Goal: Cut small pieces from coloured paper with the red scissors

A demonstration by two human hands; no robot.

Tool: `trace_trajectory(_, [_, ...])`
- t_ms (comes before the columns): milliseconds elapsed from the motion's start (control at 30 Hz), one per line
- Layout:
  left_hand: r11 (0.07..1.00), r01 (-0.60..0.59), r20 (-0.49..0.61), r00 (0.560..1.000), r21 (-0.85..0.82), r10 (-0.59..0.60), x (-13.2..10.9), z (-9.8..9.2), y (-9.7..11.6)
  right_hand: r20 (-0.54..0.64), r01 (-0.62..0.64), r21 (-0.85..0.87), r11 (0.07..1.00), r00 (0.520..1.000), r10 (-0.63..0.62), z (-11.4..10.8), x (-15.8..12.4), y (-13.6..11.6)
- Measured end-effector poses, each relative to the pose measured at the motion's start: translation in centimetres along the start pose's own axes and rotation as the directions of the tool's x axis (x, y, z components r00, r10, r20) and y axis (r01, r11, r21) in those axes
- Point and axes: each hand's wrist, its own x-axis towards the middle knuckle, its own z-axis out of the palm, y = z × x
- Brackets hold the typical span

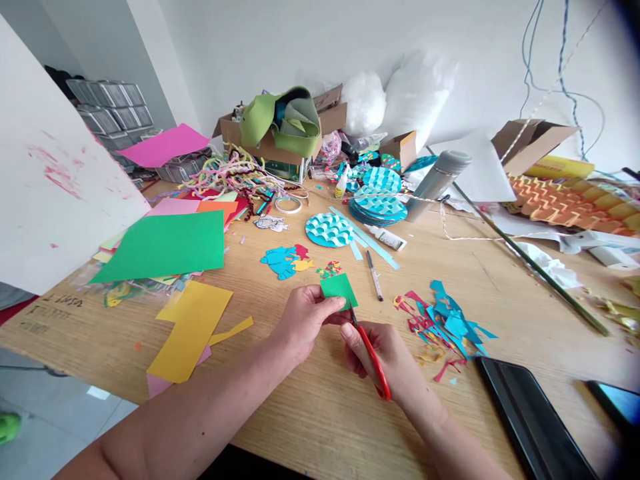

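Observation:
My left hand pinches a small green paper square between thumb and fingers, above the middle of the table. Around the red-handled scissors my right hand is closed, and the blades meet the square's lower right edge. Just beyond lie cut-out paper fish, blue, yellow and red, beside a little heap of tiny coloured paper pieces. Right of my hands is a pile of blue and red paper scraps. A larger green sheet rests on papers at the left.
A pen, a glue bottle and a round blue wave-patterned disc lie past my hands. A grey flask leans at the back. Yellow paper is at left, a black phone at right. A green stick crosses the right side.

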Motion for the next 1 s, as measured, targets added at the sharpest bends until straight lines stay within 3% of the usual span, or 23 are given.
trace_trajectory(1000, [1.000, -0.016, -0.009, 1.000, -0.027, 0.016, 0.04, 0.19, 0.31, -0.065, -0.083, 0.002, 0.997, 0.994, 0.083, 0.56, 0.08, 0.26])
